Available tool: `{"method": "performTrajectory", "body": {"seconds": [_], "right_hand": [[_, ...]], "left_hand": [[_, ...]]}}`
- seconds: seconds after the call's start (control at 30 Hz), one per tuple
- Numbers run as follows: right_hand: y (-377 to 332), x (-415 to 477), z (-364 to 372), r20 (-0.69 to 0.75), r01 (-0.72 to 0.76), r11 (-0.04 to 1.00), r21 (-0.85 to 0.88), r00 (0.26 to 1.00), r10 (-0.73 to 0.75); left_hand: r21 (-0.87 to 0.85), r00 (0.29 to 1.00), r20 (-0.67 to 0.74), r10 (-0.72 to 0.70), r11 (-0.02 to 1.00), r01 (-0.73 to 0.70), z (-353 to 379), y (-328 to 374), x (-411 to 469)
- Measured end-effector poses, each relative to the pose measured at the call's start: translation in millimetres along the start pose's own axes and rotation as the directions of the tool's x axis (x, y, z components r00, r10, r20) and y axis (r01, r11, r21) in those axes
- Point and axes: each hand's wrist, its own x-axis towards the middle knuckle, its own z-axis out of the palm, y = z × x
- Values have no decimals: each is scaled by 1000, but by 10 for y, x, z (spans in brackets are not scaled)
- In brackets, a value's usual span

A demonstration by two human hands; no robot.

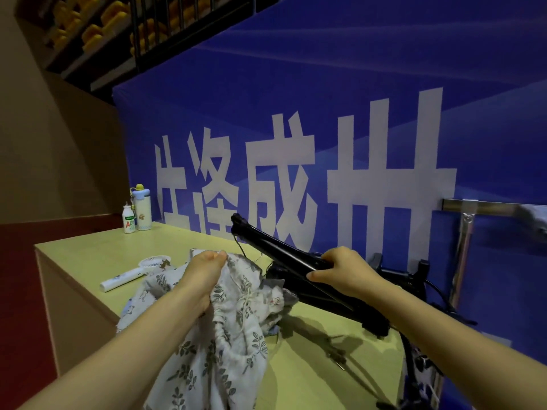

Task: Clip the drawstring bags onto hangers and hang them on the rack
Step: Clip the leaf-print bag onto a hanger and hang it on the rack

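My left hand [204, 273] pinches the top edge of a white drawstring bag [228, 335] printed with grey leaves, lifting it off the table. My right hand [343, 270] grips a black hanger [284, 253] at its middle, held tilted above the table with one end pointing up and left. More patterned bags [275, 297] lie heaped under the hanger. A silver metal rack [464, 232] stands at the right against the blue banner, its bar running to the frame's right edge.
The pale yellow-green table [88, 253] carries a white hand-held fan [130, 276], a small white drink bottle [128, 223] and a pale water bottle [142, 208] at its far left corner. A blue banner [325, 99] rises behind. Another patterned bag [423, 377] hangs low at the right.
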Motion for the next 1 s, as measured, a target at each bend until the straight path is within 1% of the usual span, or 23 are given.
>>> {"method": "performTrajectory", "body": {"seconds": [0.1,0.2,0.27,0.33,0.43,0.47,0.5,0.57,0.63,0.7,0.73,0.77,0.8,0.87,0.9,0.93,0.97,1.0], "right_hand": [[-190,-64,3,-62,104,994,-37,992,-106],[-360,-168,13,-82,225,972,-64,970,-230],[-482,-224,38,-86,324,937,-130,938,-337],[-567,-269,59,-82,414,889,-196,896,-436],[-674,-321,85,-90,536,807,-248,817,-570],[-690,-335,86,-93,562,788,-252,796,-598],[-699,-352,86,-90,584,772,-252,780,-620],[-700,-386,87,-57,620,739,-264,755,-654],[-728,-418,107,-11,666,676,-315,710,-704],[-793,-443,141,31,707,599,-377,656,-754],[-832,-448,162,59,713,568,-411,642,-764],[-863,-445,181,82,713,538,-449,633,-770],[-889,-433,199,95,709,511,-486,624,-776],[-923,-410,222,94,696,469,-544,607,-789],[-933,-399,231,88,686,453,-570,599,-796],[-946,-387,235,83,673,436,-598,593,-801],[-955,-381,233,83,656,419,-628,591,-802],[-967,-371,226,80,638,406,-655,593,-801]], "left_hand": [[-25,998,-50,-29,999,28,-253,45,-12],[-78,991,-116,-62,996,53,-580,51,25],[-93,981,-183,-68,994,52,-800,116,-40],[-126,976,-208,-67,991,41,-997,150,-58],[-150,970,-212,-123,984,92,-1327,215,-80],[-166,971,-202,-132,981,99,-1438,222,-58],[-169,965,-223,-140,980,103,-1529,241,-54],[-161,963,-226,-147,981,112,-1655,280,-76],[-132,977,-166,-131,985,110,-1688,344,-152],[-16,990,-109,-91,996,90,-1660,400,-177],[91,993,-102,-53,994,63,-1624,421,-172],[254,992,-121,26,967,6,-1591,437,-172],[436,987,-120,104,899,-41,-1537,463,-198],[690,978,-83,190,720,-81,-1407,493,-230],[763,973,-69,220,641,-91,-1335,507,-239],[806,969,-63,237,584,-90,-1262,530,-268],[821,967,-51,248,563,-101,-1205,536,-281],[811,969,-38,244,574,-113,-1157,544,-302]]}}
